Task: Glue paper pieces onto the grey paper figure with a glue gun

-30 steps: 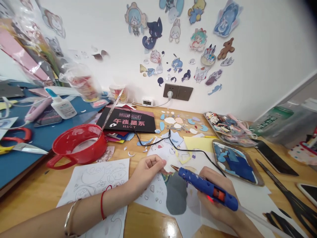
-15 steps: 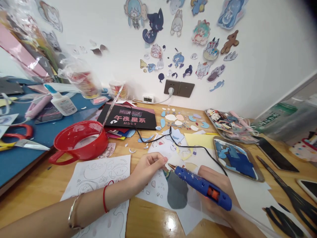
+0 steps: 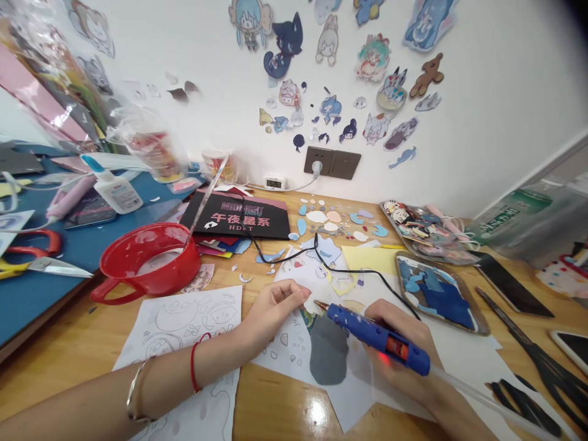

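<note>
My right hand is wrapped round a blue hot glue gun, its metal tip pointing left and a clear glue stick coming out of its back. Just left of that tip, a small gap away, my left hand pinches thumb and forefinger together; anything between them is too small to make out. Below the tip lies a dark grey paper cutout on a white sheet with small outlined shapes. Under my left forearm is a sheet of line drawings.
A red cup with a stick stands at left, near scissors and a glue bottle. The black cord crosses the table. At right are a tray of blue scraps, a phone and black scissors.
The glue gun's tip has shifted very slightly right, away from my left fingertips. A red light now shows beneath the gun's body. My left hand has hardly moved.
</note>
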Motion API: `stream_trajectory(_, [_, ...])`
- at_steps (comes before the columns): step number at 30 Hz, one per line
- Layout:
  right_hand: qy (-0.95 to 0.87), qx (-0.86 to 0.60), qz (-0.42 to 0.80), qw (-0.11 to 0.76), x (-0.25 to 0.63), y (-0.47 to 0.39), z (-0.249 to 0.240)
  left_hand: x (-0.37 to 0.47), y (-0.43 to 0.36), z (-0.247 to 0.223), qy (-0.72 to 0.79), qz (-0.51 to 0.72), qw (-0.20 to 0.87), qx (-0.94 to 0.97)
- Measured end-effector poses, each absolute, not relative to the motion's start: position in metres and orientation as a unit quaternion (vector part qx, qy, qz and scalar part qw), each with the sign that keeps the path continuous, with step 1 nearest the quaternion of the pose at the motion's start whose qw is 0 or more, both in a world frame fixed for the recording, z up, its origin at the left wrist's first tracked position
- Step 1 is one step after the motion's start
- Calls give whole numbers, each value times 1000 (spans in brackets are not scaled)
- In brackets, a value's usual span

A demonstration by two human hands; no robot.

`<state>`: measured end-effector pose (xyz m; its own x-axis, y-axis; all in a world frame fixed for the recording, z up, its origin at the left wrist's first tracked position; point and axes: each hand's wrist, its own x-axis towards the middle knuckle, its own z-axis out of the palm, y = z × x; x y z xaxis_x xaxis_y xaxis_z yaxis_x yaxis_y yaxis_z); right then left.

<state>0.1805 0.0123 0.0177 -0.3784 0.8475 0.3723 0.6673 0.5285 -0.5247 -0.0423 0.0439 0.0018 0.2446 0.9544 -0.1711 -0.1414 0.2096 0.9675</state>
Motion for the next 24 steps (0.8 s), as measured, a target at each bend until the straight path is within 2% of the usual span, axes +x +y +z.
stream_trajectory(24, [-819,-463,131,314,179,12,19,-45,43,-2,457,418,626,474])
